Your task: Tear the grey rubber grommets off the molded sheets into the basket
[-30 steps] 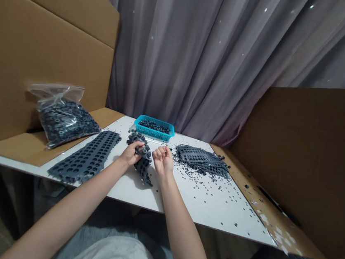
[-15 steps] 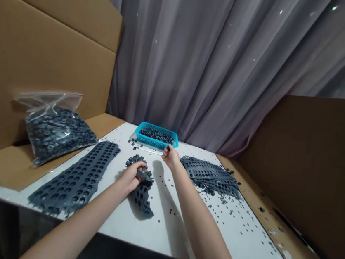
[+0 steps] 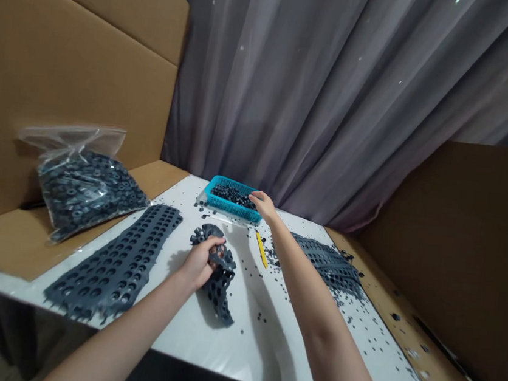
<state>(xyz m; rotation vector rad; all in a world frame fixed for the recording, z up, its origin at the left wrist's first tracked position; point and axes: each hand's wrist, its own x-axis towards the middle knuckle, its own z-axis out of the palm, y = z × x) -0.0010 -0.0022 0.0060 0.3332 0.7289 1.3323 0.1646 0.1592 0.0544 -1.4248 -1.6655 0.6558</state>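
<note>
My left hand (image 3: 200, 262) grips a bent, dark grey rubber sheet (image 3: 218, 296) with rows of round holes. The sheet curls over the fingers, and its lower end hangs near the white tabletop. My right hand (image 3: 265, 205) is over the right end of a blue plastic basket (image 3: 233, 212), its fingers apart. Inside the basket lie many small black rubber pieces (image 3: 230, 194). No piece can be made out between the right fingers.
A flat perforated sheet (image 3: 120, 255) lies at left, beside a clear bag (image 3: 91, 190) of small dark rings. At right are stacked sheets (image 3: 328, 263) and scattered black bits. A yellow cutter-like tool (image 3: 261, 249) lies mid-table. Cardboard walls (image 3: 88, 74) flank the table.
My right hand has moved from in front of the basket to over its right end, and its pinch on a small dark piece has opened. The yellow tool has come into sight.
</note>
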